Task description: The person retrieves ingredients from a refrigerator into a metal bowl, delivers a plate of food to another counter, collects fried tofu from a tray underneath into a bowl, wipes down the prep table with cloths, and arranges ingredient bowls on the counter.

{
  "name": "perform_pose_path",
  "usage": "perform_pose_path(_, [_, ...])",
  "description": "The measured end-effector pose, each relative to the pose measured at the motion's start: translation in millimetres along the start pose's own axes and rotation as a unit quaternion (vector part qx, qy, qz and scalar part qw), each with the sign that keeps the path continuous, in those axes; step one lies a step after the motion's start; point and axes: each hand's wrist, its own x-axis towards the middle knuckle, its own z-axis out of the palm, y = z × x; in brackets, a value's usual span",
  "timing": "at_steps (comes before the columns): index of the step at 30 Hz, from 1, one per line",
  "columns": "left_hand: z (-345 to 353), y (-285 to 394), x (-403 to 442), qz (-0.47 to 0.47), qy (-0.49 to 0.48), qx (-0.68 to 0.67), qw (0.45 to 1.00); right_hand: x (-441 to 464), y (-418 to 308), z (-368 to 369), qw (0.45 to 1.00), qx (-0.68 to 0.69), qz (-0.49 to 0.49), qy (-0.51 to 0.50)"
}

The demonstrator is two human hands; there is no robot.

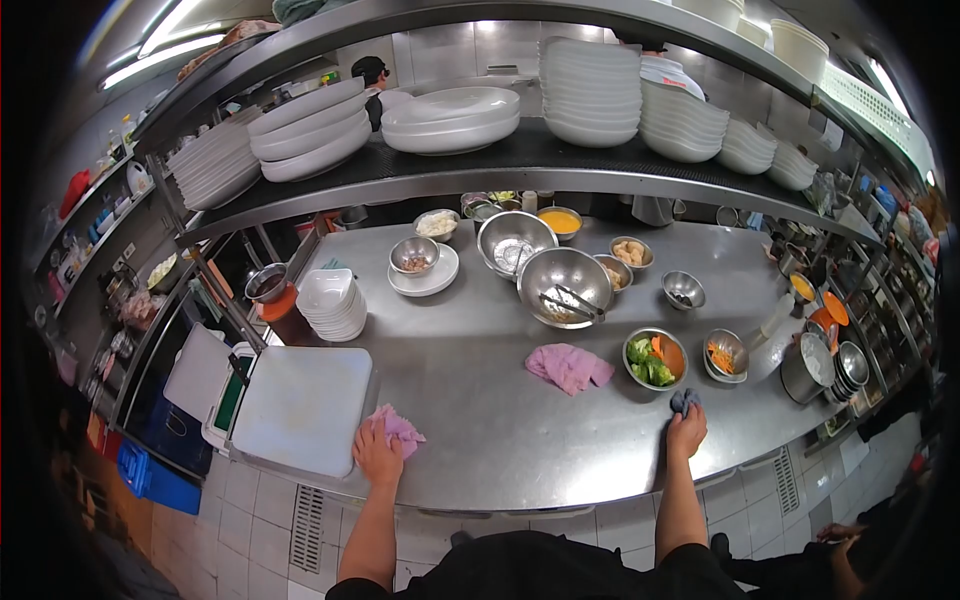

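Note:
My left hand (379,456) is closed on a pink cloth (406,432) at the table's front left, touching or nearly touching the edge of a white cutting board (305,410). My right hand (686,434) grips a bunched dark grey-blue cloth (685,402) near the front edge on the right. Just beyond it stands a metal bowl of broccoli and carrot (650,366). Beside that is a smaller bowl of shredded carrot (722,357). A second pink cloth (570,368) lies crumpled between my hands, apart from both.
Two large metal bowls (560,275), one with tongs (572,304), stand mid-table. Stacked white dishes (332,303) sit at left. A shelf (450,180) loaded with plates crosses above the table. A person (848,550) is near the lower right corner.

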Motion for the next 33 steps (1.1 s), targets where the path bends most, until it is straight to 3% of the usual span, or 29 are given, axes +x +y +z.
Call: perform_pose_path(33, [0.3,2.0,0.9,-0.004,0.011,-0.002,1.0,0.6,-2.8,-2.2,1.0,-0.001,0.005,0.0])
